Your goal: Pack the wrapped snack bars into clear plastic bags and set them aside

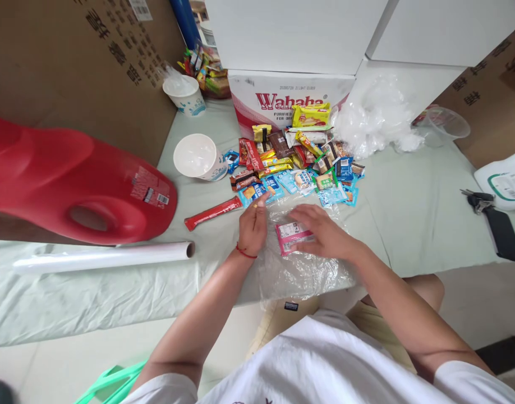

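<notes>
A sheet of clear plastic film [308,278] lies crumpled at the table's front edge, with a pink and white snack packet [285,240] on it. My right hand [325,234] is over the packet's right part, thumb and fingers apart around it; whether it grips the packet is hard to see. To the left, my left hand [253,227] has its fingers pressed together at the film's left edge, seemingly pinching it. Just beyond both hands spreads a pile of wrapped snacks [283,163]. A long red snack stick [213,213] lies left of my left hand.
Two paper cups [201,157] stand at the left, behind a film roll [106,257] and a big red jug [81,179]. A Wahaha carton [257,95] closes the back, beside crumpled clear plastic [375,120]. Keys [478,201] and a black phone-like object [504,233] lie right.
</notes>
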`<state>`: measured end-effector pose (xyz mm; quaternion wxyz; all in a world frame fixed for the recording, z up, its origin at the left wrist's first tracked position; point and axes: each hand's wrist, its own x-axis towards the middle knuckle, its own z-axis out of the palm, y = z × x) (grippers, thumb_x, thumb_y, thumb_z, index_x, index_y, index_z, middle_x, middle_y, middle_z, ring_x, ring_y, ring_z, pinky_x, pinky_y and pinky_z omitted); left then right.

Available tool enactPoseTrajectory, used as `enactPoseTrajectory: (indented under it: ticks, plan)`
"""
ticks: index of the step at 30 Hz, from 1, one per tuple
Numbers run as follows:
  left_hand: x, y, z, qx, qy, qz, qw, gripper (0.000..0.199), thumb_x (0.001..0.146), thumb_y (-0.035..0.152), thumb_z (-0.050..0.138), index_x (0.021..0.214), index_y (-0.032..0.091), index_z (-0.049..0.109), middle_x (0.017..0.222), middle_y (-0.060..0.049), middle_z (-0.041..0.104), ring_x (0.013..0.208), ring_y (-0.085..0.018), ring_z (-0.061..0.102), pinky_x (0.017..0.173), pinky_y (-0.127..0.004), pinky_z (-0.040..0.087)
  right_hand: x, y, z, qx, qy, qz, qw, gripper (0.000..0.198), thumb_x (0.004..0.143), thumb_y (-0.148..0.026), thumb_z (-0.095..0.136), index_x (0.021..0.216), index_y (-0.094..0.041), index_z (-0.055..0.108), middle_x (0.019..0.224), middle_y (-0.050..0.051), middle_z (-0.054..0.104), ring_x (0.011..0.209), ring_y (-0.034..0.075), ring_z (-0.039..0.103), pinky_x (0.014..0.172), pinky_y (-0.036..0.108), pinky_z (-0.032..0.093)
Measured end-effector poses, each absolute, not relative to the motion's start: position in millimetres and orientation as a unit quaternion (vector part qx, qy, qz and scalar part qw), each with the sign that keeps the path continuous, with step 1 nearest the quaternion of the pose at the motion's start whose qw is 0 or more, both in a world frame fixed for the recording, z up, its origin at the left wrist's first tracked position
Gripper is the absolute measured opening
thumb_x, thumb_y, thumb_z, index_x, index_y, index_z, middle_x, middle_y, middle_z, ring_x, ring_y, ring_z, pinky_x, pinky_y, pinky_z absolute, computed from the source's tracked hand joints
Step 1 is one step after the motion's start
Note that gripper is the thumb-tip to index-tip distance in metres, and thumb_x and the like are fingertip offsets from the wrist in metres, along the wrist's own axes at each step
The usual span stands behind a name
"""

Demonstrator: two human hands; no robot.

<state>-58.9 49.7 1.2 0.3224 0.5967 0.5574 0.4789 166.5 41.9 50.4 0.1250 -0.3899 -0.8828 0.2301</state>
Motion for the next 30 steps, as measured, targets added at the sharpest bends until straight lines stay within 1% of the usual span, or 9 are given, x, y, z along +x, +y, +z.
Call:
enactPoseTrajectory:
  ticks: [3,6,10,14,17,20,23,25,30]
  plan:
    - [-62,52,1,0.611,0.564,0.496,0.249,0.047,0.106,0.047,0.038,0.126,0.02,0.071,0.132,-0.009,0.072,0.133,-0.024,0.06,0.119,-0.042,0.043,171,68,56,-0.462,-0.855,0.183,0.149,0.047,0.102,-0.036,0.05,0.144,-0.015,0.056,0.135,0.017,0.064,0.127,0.034,0.052,0.11,0.051,0.04]
    - [-66,57,-5,0.629,0.601,0.466,0.163,0.039,0.1,0.037,0.048,0.126,0.02,0.07,0.132,-0.009,0.071,0.134,-0.026,0.056,0.122,-0.047,0.037,172,102,55,-0.489,-0.856,0.145,0.085,0.05,0.098,-0.018,0.047,0.147,-0.011,0.053,0.141,0.016,0.062,0.126,0.032,0.055,0.106,0.045,0.044]
    - [-68,62,-14,0.644,0.653,0.372,0.144,0.057,0.086,0.022,0.05,0.142,0.014,0.058,0.144,-0.016,0.062,0.142,-0.035,0.046,0.123,-0.058,0.029,163,135,49,-0.474,-0.872,0.122,-0.021,0.064,0.093,-0.016,0.051,0.156,-0.013,0.042,0.151,0.017,0.055,0.118,0.031,0.062,0.09,0.037,0.05]
    - [-67,64,-16,0.63,0.69,0.33,0.133,0.067,0.079,0.018,0.052,0.146,0.014,0.053,0.137,-0.019,0.061,0.137,-0.041,0.047,0.118,-0.063,0.03,154,149,49,-0.467,-0.875,0.096,-0.078,0.05,0.092,-0.018,0.053,0.142,-0.016,0.058,0.132,0.016,0.068,0.104,0.029,0.067,0.078,0.034,0.046]
    - [-70,67,-15,0.616,0.712,0.313,0.125,0.059,0.077,0.019,0.055,0.135,0.016,0.062,0.11,-0.016,0.068,0.121,-0.042,0.054,0.109,-0.064,0.037,157,153,52,-0.463,-0.876,0.102,-0.089,0.033,0.09,-0.021,0.058,0.12,-0.018,0.071,0.117,0.012,0.074,0.098,0.027,0.067,0.075,0.032,0.042]
    - [-77,70,-14,0.617,0.704,0.325,0.135,0.034,0.073,0.018,0.057,0.102,0.022,0.074,0.084,-0.009,0.065,0.106,-0.037,0.057,0.102,-0.061,0.042,164,149,60,-0.444,-0.886,0.11,-0.077,0.021,0.09,-0.021,0.059,0.103,-0.018,0.075,0.107,0.009,0.075,0.096,0.025,0.065,0.073,0.03,0.038]
    - [-84,67,-9,0.614,0.684,0.362,0.154,0.014,0.072,0.016,0.057,0.074,0.025,0.068,0.071,-0.005,0.058,0.093,-0.031,0.056,0.096,-0.054,0.047,172,132,72,-0.444,-0.889,0.105,-0.037,0.018,0.092,-0.022,0.059,0.1,-0.018,0.075,0.102,0.009,0.074,0.095,0.024,0.063,0.072,0.03,0.035]
    - [-88,60,-3,0.615,0.667,0.39,0.155,0.012,0.072,0.016,0.057,0.07,0.025,0.066,0.075,-0.005,0.059,0.093,-0.029,0.057,0.094,-0.051,0.049,175,114,79,-0.454,-0.886,0.094,-0.012,0.019,0.095,-0.026,0.057,0.1,-0.018,0.074,0.1,0.008,0.072,0.092,0.022,0.063,0.069,0.03,0.032]
    - [-95,31,15,0.697,0.571,0.418,0.115,0.015,0.076,0.012,0.056,0.074,0.026,0.062,0.104,-0.006,0.068,0.127,-0.03,0.056,0.109,-0.052,0.043,185,62,86,-0.466,-0.884,0.034,0.003,0.034,0.105,-0.033,0.043,0.1,-0.019,0.074,0.095,0.008,0.069,0.084,0.02,0.06,0.061,0.032,0.025]
